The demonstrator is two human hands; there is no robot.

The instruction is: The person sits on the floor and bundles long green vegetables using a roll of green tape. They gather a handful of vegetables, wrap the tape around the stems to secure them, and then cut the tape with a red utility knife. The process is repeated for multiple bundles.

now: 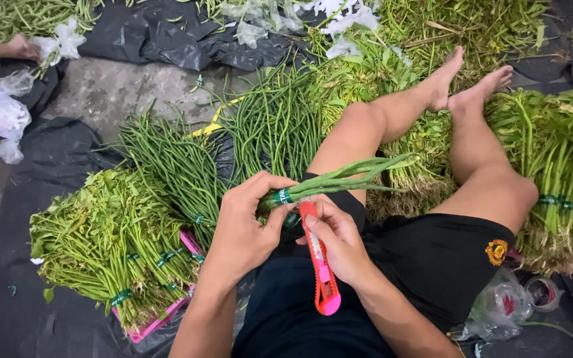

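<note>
My left hand grips a small bunch of green stalks near its cut end, where a green band wraps it. The stalks point right, across my bare left leg. My right hand holds an orange utility knife, its tip up against the banded end of the bunch and its pink butt pointing down over my black shorts. Both hands meet just above my lap.
Tied bundles of leafy greens lie on a pink tray at left, long green beans behind them, more banded bundles at right. Black plastic sheets cover the concrete floor. Another person's hand shows at top left. A tape roll sits at lower right.
</note>
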